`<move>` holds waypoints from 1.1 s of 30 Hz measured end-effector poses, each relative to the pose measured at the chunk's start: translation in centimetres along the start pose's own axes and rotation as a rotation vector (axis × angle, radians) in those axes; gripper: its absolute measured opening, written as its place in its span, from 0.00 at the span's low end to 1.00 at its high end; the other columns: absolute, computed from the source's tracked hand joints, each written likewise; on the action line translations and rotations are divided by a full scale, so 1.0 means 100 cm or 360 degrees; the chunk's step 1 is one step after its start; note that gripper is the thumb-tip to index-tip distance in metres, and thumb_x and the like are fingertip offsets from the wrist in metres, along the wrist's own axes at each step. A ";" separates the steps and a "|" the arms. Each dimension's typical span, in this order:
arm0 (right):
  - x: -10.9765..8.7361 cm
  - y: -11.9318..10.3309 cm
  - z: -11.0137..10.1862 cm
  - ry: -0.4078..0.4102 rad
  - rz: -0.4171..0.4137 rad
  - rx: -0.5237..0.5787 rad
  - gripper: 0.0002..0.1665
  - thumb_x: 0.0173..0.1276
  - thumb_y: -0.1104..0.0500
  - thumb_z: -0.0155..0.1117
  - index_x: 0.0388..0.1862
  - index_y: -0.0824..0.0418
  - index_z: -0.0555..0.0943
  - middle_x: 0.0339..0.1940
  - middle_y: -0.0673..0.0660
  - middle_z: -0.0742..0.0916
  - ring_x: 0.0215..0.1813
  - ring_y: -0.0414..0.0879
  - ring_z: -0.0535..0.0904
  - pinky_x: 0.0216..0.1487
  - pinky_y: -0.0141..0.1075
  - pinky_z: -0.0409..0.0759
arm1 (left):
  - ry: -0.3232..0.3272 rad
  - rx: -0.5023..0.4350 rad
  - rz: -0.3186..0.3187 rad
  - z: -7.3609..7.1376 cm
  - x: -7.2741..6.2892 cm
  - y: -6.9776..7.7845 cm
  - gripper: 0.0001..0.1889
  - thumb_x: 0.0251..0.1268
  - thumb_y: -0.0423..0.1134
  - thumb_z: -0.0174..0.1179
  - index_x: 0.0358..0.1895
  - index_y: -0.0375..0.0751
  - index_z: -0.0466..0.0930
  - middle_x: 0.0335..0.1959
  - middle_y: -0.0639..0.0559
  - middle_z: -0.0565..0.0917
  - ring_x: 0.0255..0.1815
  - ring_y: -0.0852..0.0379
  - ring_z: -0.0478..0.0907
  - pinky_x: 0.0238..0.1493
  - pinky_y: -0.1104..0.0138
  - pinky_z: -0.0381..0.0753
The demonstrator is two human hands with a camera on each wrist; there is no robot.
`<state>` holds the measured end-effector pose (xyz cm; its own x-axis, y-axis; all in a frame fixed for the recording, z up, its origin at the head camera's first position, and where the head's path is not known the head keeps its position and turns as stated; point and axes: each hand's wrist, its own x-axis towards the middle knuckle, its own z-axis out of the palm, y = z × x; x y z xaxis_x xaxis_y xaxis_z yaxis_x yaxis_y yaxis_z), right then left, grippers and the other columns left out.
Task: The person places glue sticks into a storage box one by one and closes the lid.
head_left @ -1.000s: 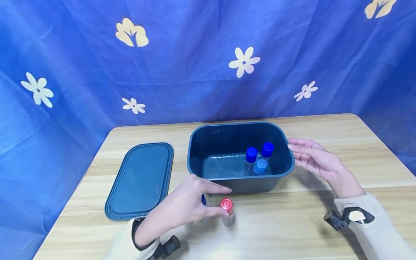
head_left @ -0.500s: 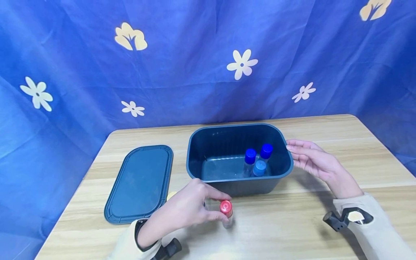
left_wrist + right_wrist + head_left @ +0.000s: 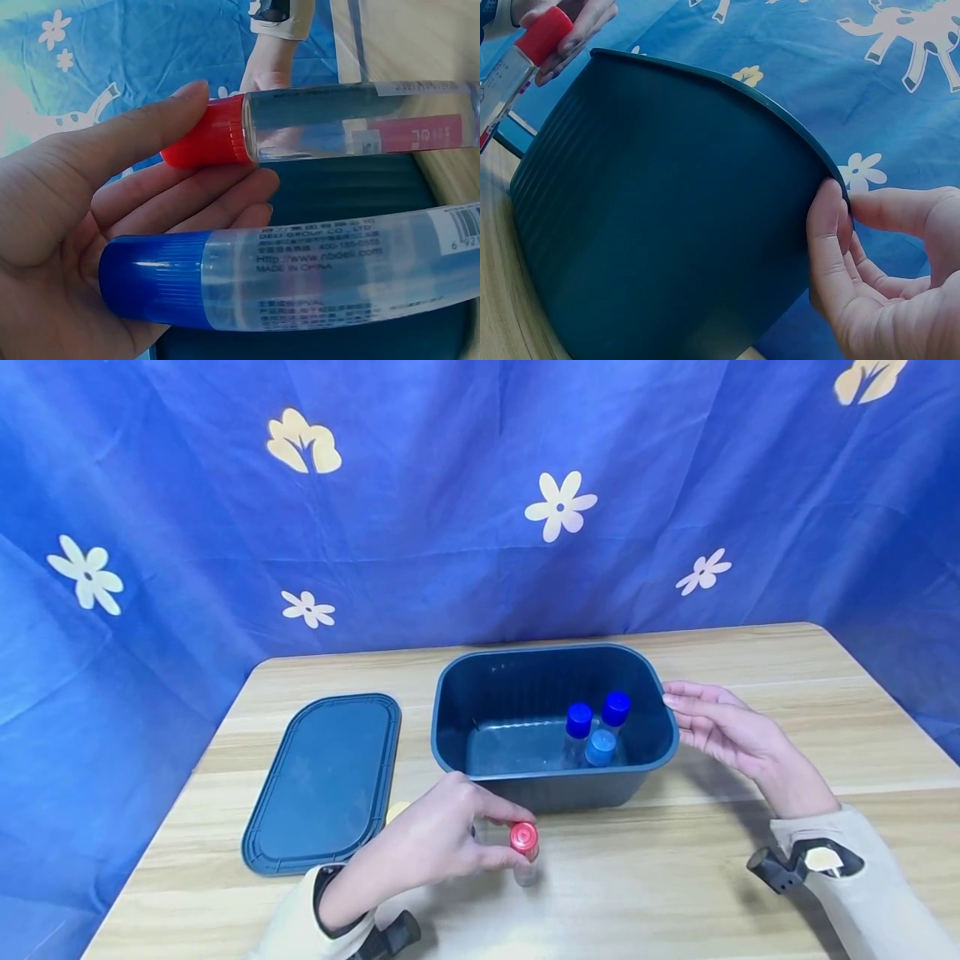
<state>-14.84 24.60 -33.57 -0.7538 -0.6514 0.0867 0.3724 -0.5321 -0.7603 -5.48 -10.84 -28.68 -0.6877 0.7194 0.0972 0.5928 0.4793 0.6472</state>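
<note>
My left hand (image 3: 442,831) pinches the red cap of a clear glue bottle (image 3: 352,124) standing on the table, thumb on one side and fingers on the other. Close to the palm, in the left wrist view, is a second glue bottle (image 3: 322,274) with a blue cap; the hand mostly hides it in the head view. Behind them stands a dark teal box (image 3: 562,789). Inside, at its right end, are three upright bottles, two with dark blue caps (image 3: 579,719) and one with a lighter blue cap (image 3: 601,747). My right hand (image 3: 723,727) pinches the box's right rim.
A flat teal lid (image 3: 322,785) lies left of the box. Something yellow (image 3: 397,811) shows partly behind my left hand, by the lid's edge. The wooden table (image 3: 750,877) meets a blue flowered curtain (image 3: 420,527) at the back.
The fingers of my left hand have come in from above and closed on the red cap. The yellow thing behind that hand shows more. My right hand keeps its place on the rim.
</note>
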 end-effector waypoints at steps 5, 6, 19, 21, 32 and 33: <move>-0.001 -0.001 -0.001 -0.0006 -0.0006 -0.0003 0.19 0.74 0.76 0.39 0.53 0.71 0.78 0.49 0.62 0.85 0.49 0.49 0.84 0.53 0.39 0.81 | 0.0020 -0.0048 -0.0024 0.000 0.001 0.000 0.13 0.54 0.44 0.72 0.42 0.45 0.88 0.35 0.57 0.88 0.16 0.73 0.64 0.14 0.76 0.60; -0.001 -0.001 -0.001 -0.0004 -0.0005 -0.0006 0.19 0.74 0.76 0.39 0.53 0.71 0.78 0.49 0.62 0.85 0.49 0.49 0.84 0.53 0.39 0.81 | 0.0019 -0.0060 -0.0030 0.000 0.001 0.000 0.13 0.54 0.44 0.72 0.42 0.45 0.88 0.35 0.58 0.88 0.15 0.73 0.64 0.14 0.76 0.61; 0.000 0.000 0.000 0.0002 0.0006 -0.0014 0.19 0.75 0.75 0.39 0.52 0.70 0.78 0.48 0.61 0.86 0.48 0.48 0.84 0.52 0.38 0.82 | 0.0013 -0.0043 0.0018 -0.001 -0.002 0.000 0.10 0.56 0.43 0.71 0.41 0.48 0.87 0.33 0.63 0.86 0.11 0.73 0.56 0.12 0.76 0.60; 0.001 0.001 -0.001 0.0004 0.0005 -0.0018 0.19 0.75 0.75 0.39 0.52 0.70 0.78 0.47 0.61 0.86 0.48 0.48 0.84 0.52 0.38 0.82 | 0.0039 -0.0056 0.0041 -0.002 -0.002 0.000 0.10 0.56 0.43 0.71 0.41 0.48 0.87 0.32 0.64 0.86 0.11 0.74 0.57 0.12 0.77 0.60; 0.000 0.000 -0.001 -0.0002 -0.0009 0.0009 0.18 0.74 0.76 0.40 0.53 0.71 0.78 0.48 0.62 0.85 0.50 0.50 0.84 0.53 0.39 0.81 | 0.0133 -0.0075 0.0134 -0.005 -0.004 0.002 0.11 0.58 0.46 0.69 0.42 0.50 0.86 0.32 0.66 0.85 0.10 0.75 0.56 0.11 0.77 0.59; 0.000 0.000 -0.001 -0.0003 -0.0011 0.0013 0.18 0.74 0.76 0.41 0.53 0.71 0.77 0.49 0.63 0.85 0.50 0.50 0.84 0.53 0.39 0.81 | 0.0136 -0.0074 0.0132 -0.005 -0.004 0.002 0.11 0.58 0.45 0.69 0.43 0.49 0.86 0.31 0.66 0.85 0.10 0.75 0.56 0.11 0.77 0.59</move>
<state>-14.91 24.69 -33.64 -0.7551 -0.6489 0.0930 0.3718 -0.5408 -0.7545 -5.26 -11.30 -28.21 -0.6714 0.7093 0.2148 0.6305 0.3944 0.6685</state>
